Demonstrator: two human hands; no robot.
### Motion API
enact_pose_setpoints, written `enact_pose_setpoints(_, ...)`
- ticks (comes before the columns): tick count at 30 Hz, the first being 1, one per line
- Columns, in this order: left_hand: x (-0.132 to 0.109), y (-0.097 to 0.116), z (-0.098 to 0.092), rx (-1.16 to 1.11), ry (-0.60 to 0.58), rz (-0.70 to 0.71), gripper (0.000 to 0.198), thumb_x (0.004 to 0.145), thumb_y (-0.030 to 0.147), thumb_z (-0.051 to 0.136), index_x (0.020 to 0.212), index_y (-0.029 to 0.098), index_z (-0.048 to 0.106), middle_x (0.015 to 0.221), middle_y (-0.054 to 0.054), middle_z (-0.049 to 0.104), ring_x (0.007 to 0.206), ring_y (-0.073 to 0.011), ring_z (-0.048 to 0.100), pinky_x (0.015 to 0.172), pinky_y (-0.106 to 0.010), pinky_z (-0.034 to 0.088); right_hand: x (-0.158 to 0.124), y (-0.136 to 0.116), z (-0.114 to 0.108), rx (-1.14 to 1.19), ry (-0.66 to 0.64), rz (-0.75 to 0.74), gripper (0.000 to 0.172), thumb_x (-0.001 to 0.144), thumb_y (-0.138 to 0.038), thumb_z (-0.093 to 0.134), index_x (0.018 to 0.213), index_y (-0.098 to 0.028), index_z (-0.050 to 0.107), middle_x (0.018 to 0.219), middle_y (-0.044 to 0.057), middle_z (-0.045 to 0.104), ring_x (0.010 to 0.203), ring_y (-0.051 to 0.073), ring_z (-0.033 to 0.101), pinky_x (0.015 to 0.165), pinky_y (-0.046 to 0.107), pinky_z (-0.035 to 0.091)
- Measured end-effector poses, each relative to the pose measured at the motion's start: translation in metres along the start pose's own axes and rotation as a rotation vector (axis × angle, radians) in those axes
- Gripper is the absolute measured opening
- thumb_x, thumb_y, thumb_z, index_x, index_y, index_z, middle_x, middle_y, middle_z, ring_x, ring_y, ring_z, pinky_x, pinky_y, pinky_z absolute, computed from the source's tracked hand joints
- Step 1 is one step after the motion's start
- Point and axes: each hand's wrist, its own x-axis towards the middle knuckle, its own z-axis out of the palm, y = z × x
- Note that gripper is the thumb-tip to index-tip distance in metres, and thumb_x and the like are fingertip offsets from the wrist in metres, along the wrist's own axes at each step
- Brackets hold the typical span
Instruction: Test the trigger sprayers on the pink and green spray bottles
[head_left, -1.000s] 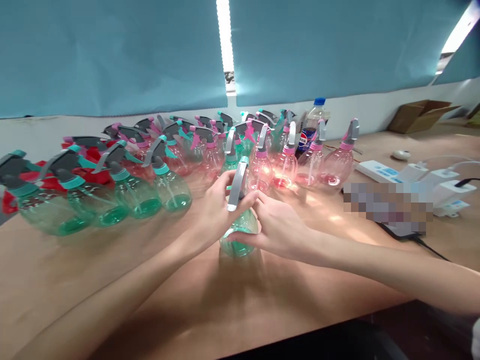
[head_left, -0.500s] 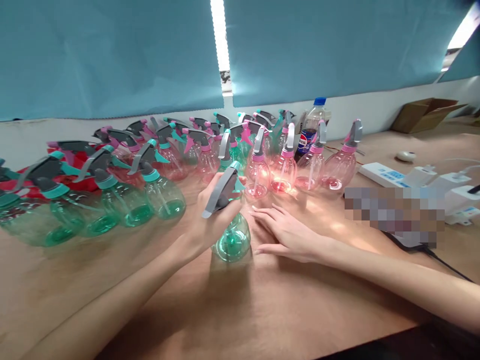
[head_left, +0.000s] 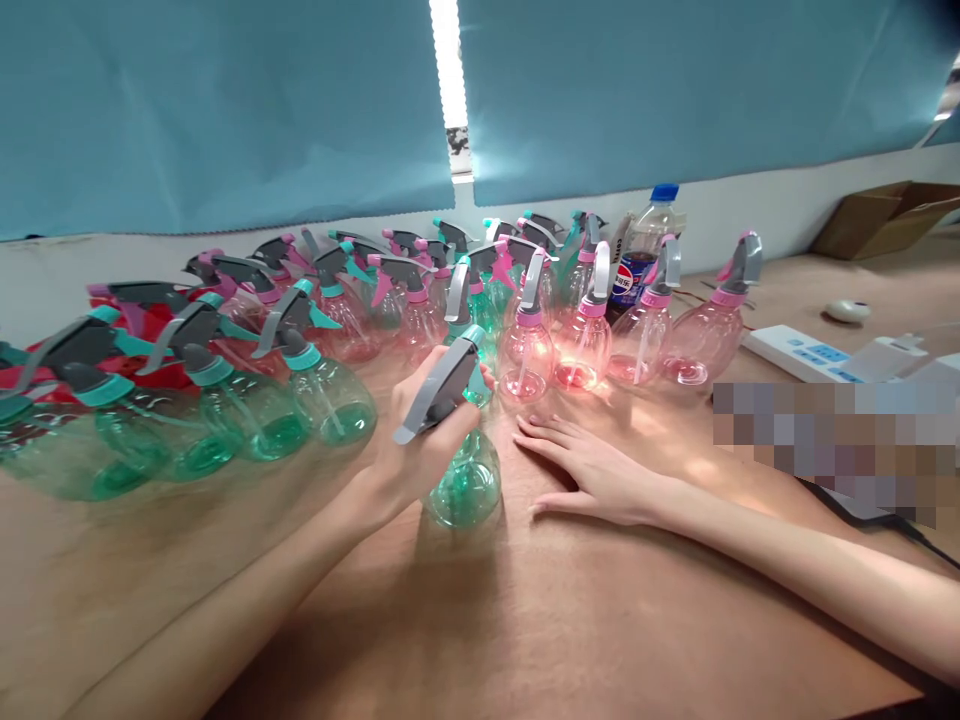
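A green spray bottle (head_left: pixel 466 490) stands in front of me, its grey and teal trigger head pointing away. My left hand (head_left: pixel 424 440) is wrapped around its neck, partly hiding the collar. To the right of this bottle, my right hand (head_left: pixel 589 465) lies flat on the tabletop (head_left: pixel 600 610) with fingers spread, holding nothing. Several other green spray bottles (head_left: pixel 334 405) form a row on the left. Pink spray bottles (head_left: pixel 529 365) stand just beyond my right hand, with more pink and green ones crowded behind.
A cola bottle (head_left: pixel 634 270) with a blue cap stands behind the pink bottles. On the right are a white power strip (head_left: pixel 799 355), a computer mouse (head_left: pixel 847 311) and an open cardboard box (head_left: pixel 885 220). Red material (head_left: pixel 150 370) shows among the left bottles. A blue covering (head_left: pixel 225 110) hangs behind.
My right hand has shifted slightly right, away from the held spray bottle, its fingers still spread. The left hand keeps its hold. The view has turned a little.
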Motion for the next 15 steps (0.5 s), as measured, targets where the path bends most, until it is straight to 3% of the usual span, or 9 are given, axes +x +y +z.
enact_pose_setpoints(6,0.0,0.0017,-0.0005,0.009,-0.004,-0.032,0.01,0.075,0.027,0.053,0.081,0.022,0.06,0.074,-0.002,0.061,0.065,-0.0181,0.054,0.058,-0.034,0.043,-0.0007,0.0025,-0.0018,0.032,0.013,-0.019,0.081,0.082,-0.067,0.064,0.148,-0.025,0.045,0.155,0.013,0.041,0.146,0.035,0.032,0.117,0.061,0.027)
enact_pose_setpoints(15,-0.0025,0.0047,-0.0001,-0.067,-0.014,-0.037,0.001,0.076,0.023,0.053,0.077,0.023,0.053,0.074,0.0,0.055,0.066,-0.0173,0.05,0.062,-0.034,0.039,-0.0019,0.0041,-0.0034,0.037,-0.004,-0.013,0.078,0.085,-0.064,0.063,0.149,-0.024,0.045,0.155,0.011,0.041,0.146,0.034,0.032,0.118,0.059,0.027)
